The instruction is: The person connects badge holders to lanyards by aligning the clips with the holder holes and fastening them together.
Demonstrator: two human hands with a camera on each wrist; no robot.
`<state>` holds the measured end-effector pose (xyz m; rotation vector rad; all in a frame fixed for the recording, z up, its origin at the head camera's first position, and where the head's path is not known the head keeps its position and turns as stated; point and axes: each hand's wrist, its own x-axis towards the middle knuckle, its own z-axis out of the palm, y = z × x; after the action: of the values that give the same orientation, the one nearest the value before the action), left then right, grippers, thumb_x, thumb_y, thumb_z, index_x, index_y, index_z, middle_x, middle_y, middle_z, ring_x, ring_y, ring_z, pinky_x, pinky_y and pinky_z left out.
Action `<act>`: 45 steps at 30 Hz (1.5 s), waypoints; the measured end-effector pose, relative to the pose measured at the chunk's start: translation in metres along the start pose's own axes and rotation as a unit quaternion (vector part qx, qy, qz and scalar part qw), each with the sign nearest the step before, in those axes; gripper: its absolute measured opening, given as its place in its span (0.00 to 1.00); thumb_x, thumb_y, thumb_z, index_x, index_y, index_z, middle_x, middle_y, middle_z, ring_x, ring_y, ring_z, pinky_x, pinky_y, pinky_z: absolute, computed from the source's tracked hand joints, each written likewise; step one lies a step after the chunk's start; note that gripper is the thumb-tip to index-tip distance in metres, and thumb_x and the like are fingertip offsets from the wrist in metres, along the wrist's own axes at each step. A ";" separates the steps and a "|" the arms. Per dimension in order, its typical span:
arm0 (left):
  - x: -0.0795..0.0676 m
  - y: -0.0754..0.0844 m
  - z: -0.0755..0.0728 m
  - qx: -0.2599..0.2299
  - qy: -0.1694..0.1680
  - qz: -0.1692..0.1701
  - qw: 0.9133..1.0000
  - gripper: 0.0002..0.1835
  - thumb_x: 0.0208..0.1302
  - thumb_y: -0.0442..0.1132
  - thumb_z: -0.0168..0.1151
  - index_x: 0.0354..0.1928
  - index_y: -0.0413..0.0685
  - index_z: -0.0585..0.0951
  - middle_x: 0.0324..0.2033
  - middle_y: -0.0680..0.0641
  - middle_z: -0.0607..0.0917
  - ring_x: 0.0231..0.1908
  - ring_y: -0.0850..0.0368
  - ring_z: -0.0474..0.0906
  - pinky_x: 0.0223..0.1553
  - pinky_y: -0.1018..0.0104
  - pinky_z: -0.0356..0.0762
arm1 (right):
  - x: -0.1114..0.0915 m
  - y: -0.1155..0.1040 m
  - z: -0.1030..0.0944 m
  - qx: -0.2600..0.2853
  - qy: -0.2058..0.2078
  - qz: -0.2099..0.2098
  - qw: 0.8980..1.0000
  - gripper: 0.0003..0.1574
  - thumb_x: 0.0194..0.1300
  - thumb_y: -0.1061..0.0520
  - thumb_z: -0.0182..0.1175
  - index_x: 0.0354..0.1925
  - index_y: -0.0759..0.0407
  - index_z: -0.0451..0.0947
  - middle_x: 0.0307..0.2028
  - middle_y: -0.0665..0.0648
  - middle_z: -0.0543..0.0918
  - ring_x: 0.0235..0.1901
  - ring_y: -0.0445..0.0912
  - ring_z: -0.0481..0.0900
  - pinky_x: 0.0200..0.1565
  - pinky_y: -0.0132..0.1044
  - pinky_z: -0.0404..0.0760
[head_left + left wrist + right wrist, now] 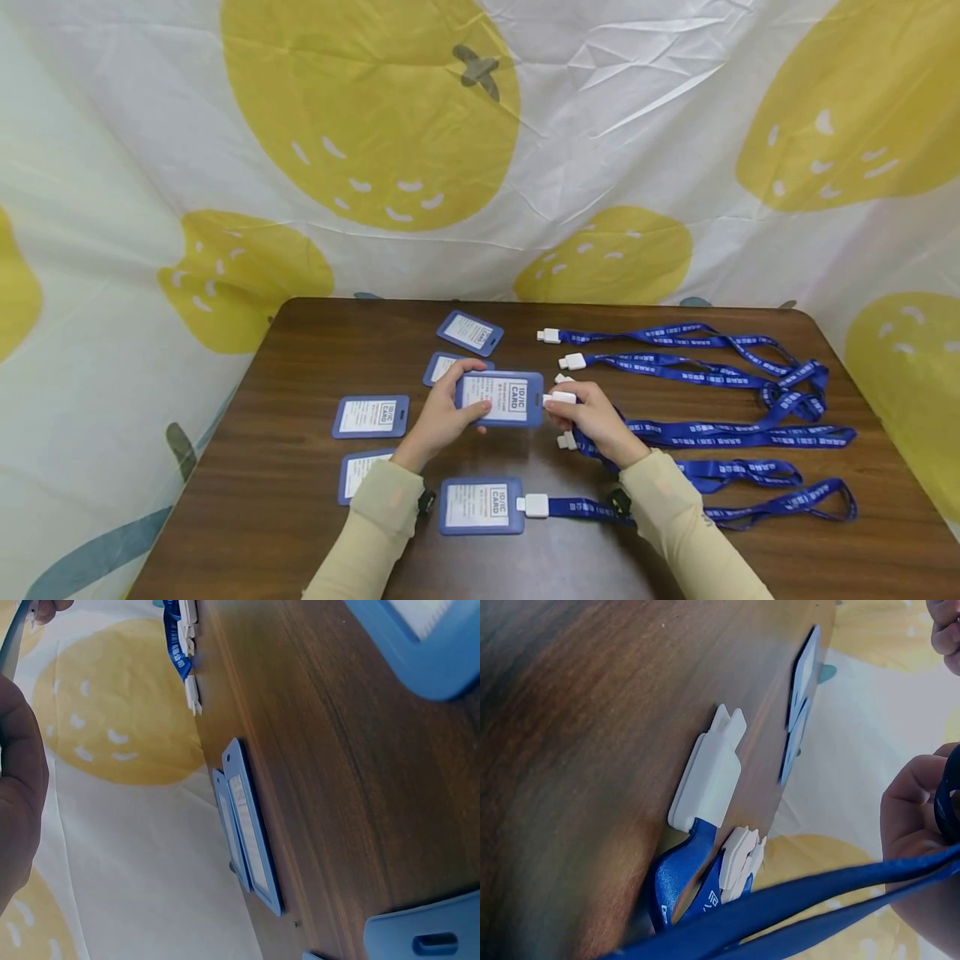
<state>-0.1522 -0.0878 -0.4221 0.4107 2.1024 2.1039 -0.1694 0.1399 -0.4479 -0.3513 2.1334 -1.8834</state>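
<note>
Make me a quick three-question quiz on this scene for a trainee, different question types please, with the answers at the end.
1. Open question: what does the right hand pinch?
2. True or false: the left hand holds a blue card holder with its slotted end pointing away from the right hand.
3. Count: how many card holders, including that one, show in the head view?

Key:
1. A white clip.
2. False; that end points toward the right hand.
3. Six.
</note>
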 end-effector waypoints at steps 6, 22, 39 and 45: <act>-0.001 0.000 0.000 0.002 0.002 0.005 1.000 0.25 0.51 0.16 0.55 0.53 0.32 0.66 0.42 0.38 0.69 0.27 0.55 0.73 0.26 0.37 0.73 | 0.000 0.002 0.001 0.005 -0.002 -0.006 1.000 0.13 0.61 0.66 0.54 0.27 0.79 0.69 0.17 0.52 0.72 0.18 0.41 0.68 0.22 0.30 0.68; -0.001 0.002 0.003 0.014 -0.013 0.006 1.000 0.25 0.52 0.16 0.54 0.54 0.27 0.64 0.45 0.36 0.68 0.27 0.55 0.72 0.26 0.38 0.73 | 0.000 0.001 0.001 0.001 -0.023 -0.011 1.000 0.13 0.62 0.65 0.54 0.25 0.76 0.71 0.17 0.54 0.71 0.18 0.41 0.68 0.22 0.31 0.69; -0.003 -0.003 0.003 0.010 0.005 -0.009 1.000 0.24 0.52 0.17 0.55 0.52 0.33 0.66 0.44 0.37 0.69 0.26 0.56 0.73 0.25 0.39 0.74 | -0.007 -0.008 0.010 -0.027 -0.013 -0.013 0.999 0.13 0.62 0.65 0.54 0.24 0.73 0.70 0.14 0.53 0.68 0.16 0.41 0.65 0.20 0.30 0.65; -0.003 -0.004 -0.003 0.006 0.010 -0.022 1.000 0.25 0.52 0.17 0.56 0.54 0.34 0.67 0.46 0.38 0.70 0.26 0.57 0.73 0.25 0.40 0.75 | -0.014 -0.020 0.010 -0.068 -0.028 0.027 0.997 0.11 0.62 0.61 0.56 0.33 0.72 0.74 0.14 0.50 0.66 0.15 0.41 0.63 0.19 0.29 0.63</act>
<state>-0.1505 -0.0912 -0.4264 0.3429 2.1159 2.0795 -0.1524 0.1328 -0.4286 -0.3666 2.2164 -1.6834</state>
